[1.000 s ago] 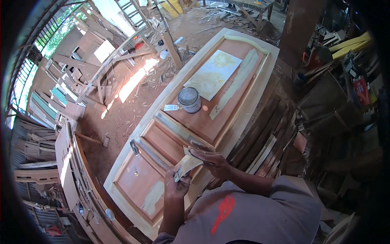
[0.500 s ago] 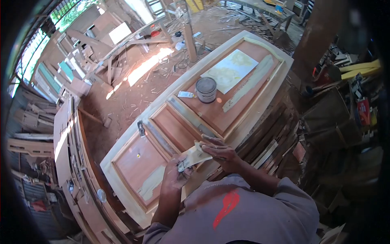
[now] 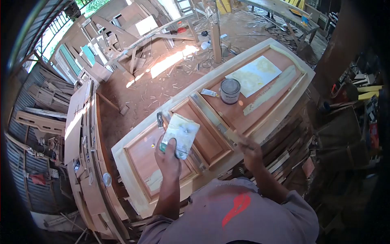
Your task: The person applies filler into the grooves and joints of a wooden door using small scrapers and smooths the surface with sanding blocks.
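My left hand [image 3: 169,157] grips a pale, stained flat board [image 3: 182,135] with a green lower corner, its thumb on the face. To the right, my right hand [image 3: 250,153] is blurred over the near edge of the wooden door panel [image 3: 118,152]; its fingers look pinched, with something small and unclear at their tips. A grey can [image 3: 230,91] stands on the door, with a small white tube [image 3: 209,92] beside it. Behind the can lies a yellow-stained white sheet [image 3: 255,75], next to a long streak of pale filler [image 3: 270,90]. A dark-ended tool [image 3: 160,120] rests near the far edge.
Wood scraps and a sunlit patch [image 3: 170,61] cover the floor beyond the door. Long boards [image 3: 81,134] are stacked on the left. A wooden post [image 3: 215,42] rises behind. More timber [image 3: 284,162] lies beneath the door at right, and a workbench [image 3: 284,14] stands farther back.
My hands have moved apart. The board in my left hand is now raised with its stained face showing, and my right hand has shifted right. The camera view has turned, shifting the door rightward.
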Tool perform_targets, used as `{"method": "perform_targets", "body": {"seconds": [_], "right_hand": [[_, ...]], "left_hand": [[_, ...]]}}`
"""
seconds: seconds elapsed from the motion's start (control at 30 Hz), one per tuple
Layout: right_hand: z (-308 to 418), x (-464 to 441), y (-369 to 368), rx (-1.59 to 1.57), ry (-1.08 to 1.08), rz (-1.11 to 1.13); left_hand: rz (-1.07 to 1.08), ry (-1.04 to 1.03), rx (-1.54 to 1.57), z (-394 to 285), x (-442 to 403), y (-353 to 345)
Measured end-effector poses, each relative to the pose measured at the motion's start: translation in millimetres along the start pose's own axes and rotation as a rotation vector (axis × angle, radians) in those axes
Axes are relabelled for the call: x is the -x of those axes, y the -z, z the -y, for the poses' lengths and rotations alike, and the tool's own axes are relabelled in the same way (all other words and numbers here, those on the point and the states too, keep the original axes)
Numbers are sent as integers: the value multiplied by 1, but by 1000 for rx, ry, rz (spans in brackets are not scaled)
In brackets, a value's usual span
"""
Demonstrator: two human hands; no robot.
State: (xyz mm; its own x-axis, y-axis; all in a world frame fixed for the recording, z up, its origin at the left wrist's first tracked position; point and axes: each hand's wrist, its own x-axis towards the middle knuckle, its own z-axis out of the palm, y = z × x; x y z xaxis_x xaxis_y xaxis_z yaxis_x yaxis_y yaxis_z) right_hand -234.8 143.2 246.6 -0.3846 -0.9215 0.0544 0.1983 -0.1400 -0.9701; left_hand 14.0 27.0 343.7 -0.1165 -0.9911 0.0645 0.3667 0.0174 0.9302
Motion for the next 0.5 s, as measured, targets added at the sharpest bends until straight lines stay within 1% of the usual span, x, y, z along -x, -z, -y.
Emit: {"method": "perform_targets", "body": {"seconds": [0.07, 0.1, 0.13, 0.2, 0.23, 0.27, 0.33, 0.4, 0.5], "right_hand": [[-1, -6, 4, -189, -24, 74], [5, -8, 2, -318, -86, 103], [16, -11, -3, -445, -152, 124], [40, -7, -25, -774, -398, 156], [30, -6, -30, -642, -346, 138], [14, -8, -34, -510, -297, 118], [17, -7, -45, -518, -309, 101], [32, -7, -49, -804, -430, 116], [36, -7, -46, -792, -426, 76]], "left_hand": [[-6, -205, -192, 19, 10, 4], [-4, -310, -283, 26, 15, -1], [-9, -348, -310, 26, 22, -11], [102, -563, -529, 45, 21, 1], [159, -673, -635, 54, 21, 6], [164, -679, -664, 59, 26, 7], [207, -724, -757, 64, 31, 8], [241, -796, -813, 68, 31, 7], [285, -929, -829, 75, 30, 9]]}}
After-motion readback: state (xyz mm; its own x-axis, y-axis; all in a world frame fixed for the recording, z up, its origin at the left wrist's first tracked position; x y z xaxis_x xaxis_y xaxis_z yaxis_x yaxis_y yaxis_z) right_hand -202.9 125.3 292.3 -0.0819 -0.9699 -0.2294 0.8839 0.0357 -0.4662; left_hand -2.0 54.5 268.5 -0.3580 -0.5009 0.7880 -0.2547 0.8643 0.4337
